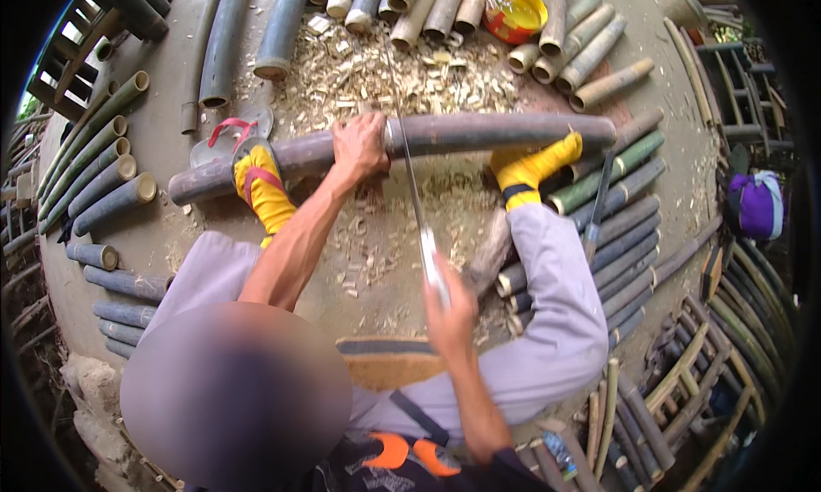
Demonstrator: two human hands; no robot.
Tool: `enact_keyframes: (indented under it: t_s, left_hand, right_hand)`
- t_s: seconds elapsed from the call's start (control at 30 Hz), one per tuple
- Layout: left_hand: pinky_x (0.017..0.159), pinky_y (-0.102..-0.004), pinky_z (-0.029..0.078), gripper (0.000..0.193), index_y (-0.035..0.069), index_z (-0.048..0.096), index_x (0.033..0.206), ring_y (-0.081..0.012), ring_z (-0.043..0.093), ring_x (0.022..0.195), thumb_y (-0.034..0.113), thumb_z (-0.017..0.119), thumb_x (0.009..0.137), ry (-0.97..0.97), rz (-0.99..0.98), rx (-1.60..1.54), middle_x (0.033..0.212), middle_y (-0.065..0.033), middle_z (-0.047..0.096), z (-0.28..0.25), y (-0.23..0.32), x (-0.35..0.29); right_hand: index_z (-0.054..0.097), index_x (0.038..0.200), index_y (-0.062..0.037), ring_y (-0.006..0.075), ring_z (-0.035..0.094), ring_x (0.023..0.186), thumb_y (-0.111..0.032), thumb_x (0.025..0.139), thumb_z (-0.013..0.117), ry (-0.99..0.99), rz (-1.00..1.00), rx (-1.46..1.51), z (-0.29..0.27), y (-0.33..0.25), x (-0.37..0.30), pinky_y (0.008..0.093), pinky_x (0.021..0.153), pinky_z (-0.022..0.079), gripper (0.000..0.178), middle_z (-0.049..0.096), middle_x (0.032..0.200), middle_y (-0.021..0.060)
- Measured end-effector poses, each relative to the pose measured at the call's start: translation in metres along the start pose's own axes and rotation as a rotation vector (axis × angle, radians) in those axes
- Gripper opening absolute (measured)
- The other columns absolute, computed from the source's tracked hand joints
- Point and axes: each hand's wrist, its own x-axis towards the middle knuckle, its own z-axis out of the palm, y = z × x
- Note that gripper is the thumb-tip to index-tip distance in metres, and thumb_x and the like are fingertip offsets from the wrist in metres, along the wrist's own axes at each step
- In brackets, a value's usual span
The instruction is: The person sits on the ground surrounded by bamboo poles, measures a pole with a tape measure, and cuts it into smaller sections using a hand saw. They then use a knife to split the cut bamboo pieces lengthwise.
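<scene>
A long dark bamboo pole (479,133) is laid across a bare concrete floor (171,227) strewn with wood chips (376,73). It is gripped by the left hand (359,146); a handsaw (419,210) is clenched in the right hand (451,308). Cut bamboo sections (94,171) are stacked all around.

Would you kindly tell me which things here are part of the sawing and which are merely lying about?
In use:
- long dark bamboo pole, steadied by the left hand
- saw, gripped by the right hand

Lying about:
- cut bamboo sections
- yellow bowl
- wood chips
- purple bag
</scene>
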Motion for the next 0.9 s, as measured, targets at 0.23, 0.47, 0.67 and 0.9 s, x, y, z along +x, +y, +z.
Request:
enact_keyframes:
  t_s: [0.23,0.47,0.67,0.9]
  left_hand:
    - [0.092,-0.0486,0.038,0.053,0.011,0.054,0.106,-0.0226,0.059,0.104,0.017,0.076,0.059,0.062,0.036,0.029,0.105,-0.0062,0.063,0.015,0.014,-0.003]
    - [0.094,-0.0512,0.038,0.054,0.012,0.055,0.107,-0.0238,0.059,0.108,0.017,0.076,0.057,0.033,0.004,0.002,0.11,-0.0065,0.062,0.01,-0.004,-0.002]
    - [0.093,-0.0504,0.038,0.059,0.013,0.055,0.111,-0.022,0.058,0.108,0.018,0.076,0.057,0.088,0.05,0.066,0.109,-0.0051,0.062,0.017,0.016,0.002]
    - [0.094,-0.0523,0.038,0.051,0.012,0.054,0.107,-0.0235,0.059,0.104,0.017,0.075,0.062,-0.012,0.079,0.01,0.107,-0.0064,0.062,0.017,0.029,0.014]
  right_hand:
    - [0.055,0.127,0.0044,0.0289,0.07,0.091,-0.004,0.09,0.058,0.018,0.07,-0.019,-0.004,0.022,-0.035,0.0327,0.075,0.054,0.039,0.067,0.108,0.0251]
    - [0.051,0.131,0.0018,0.0317,0.069,0.088,-0.007,0.091,0.057,0.039,-0.036,0.033,0.015,0.01,0.015,0.0362,0.07,0.052,0.041,0.063,0.11,0.0274]
    - [0.051,0.131,0.0029,0.0308,0.07,0.084,-0.004,0.089,0.058,-0.002,0.079,-0.04,-0.017,0.015,-0.073,0.0348,0.069,0.055,0.044,0.065,0.109,0.0266]
    - [0.049,0.134,0.0002,0.0243,0.066,0.066,-0.007,0.092,0.055,0.039,0.131,0.091,0.003,0.011,0.038,0.0354,0.056,0.048,0.044,0.067,0.09,0.0226]
